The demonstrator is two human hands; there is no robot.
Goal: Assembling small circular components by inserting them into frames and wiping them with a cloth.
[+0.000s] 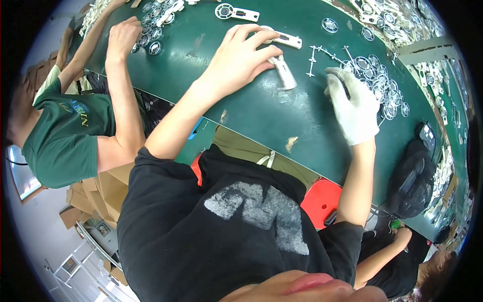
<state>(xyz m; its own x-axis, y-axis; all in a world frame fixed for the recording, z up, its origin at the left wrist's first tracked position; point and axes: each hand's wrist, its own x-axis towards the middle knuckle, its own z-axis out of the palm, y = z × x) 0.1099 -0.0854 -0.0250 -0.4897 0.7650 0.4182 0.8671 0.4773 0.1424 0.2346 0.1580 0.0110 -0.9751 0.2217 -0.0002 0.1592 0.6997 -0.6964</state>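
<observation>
My bare left hand (244, 58) is over the green worktable, its thumb and fingers closed on a white elongated plastic part (285, 76) that is slightly blurred. Just beyond those fingers lies a white housing with a round end and a long handle (289, 40), its round end partly hidden. My right hand (352, 105), in a pale glove, hovers at the near left side of a pile of round spoked discs (377, 83). Its fingers are loosely bent and apart, with nothing visible in them. Thin white branching plastic strips (313, 60) lie between the hands.
Another white housing (236, 12) lies farther back, with loose discs (329, 25) to its right. A black fan (412, 176) stands at the right edge. A co-worker's hand (125, 38) is by more discs (155, 48) at left. White parts (385, 15) heap at far right.
</observation>
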